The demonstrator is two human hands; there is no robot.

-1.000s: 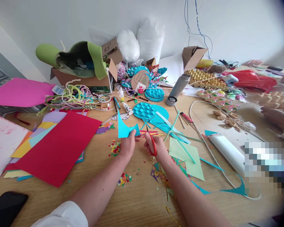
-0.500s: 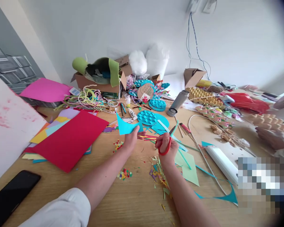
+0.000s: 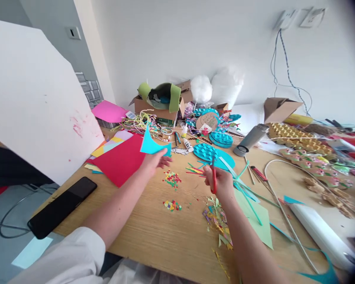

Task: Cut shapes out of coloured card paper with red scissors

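Pinched in my left hand (image 3: 157, 161) is a curved offcut of bright blue paper (image 3: 149, 144), with a concave cut edge along its top. My right hand (image 3: 220, 182) grips a pair of red-handled scissors (image 3: 214, 179), blades pointing away from me; whether the blades are apart I cannot tell. The scissors and the paper are well apart. Just beyond my right hand lie blue paper discs, one with raised scales (image 3: 205, 153). Thin coloured paper strips (image 3: 195, 169) lie between my hands. Nearer me are small piles of cut paper bits (image 3: 172, 205) and scraps (image 3: 215, 215).
Red card (image 3: 121, 157) lies on other sheets at left, near a black phone (image 3: 62, 205). A grey bottle (image 3: 251, 140) lies tilted behind my right hand. A white cable (image 3: 272, 185) loops at right beside a red utility knife (image 3: 258, 173). A large white board (image 3: 38, 94) stands left.
The view has swung left, showing more white board and the table's front edge. My left hand carries the blue paper leftward over the red card. The scissors have turned more upright in my right hand.
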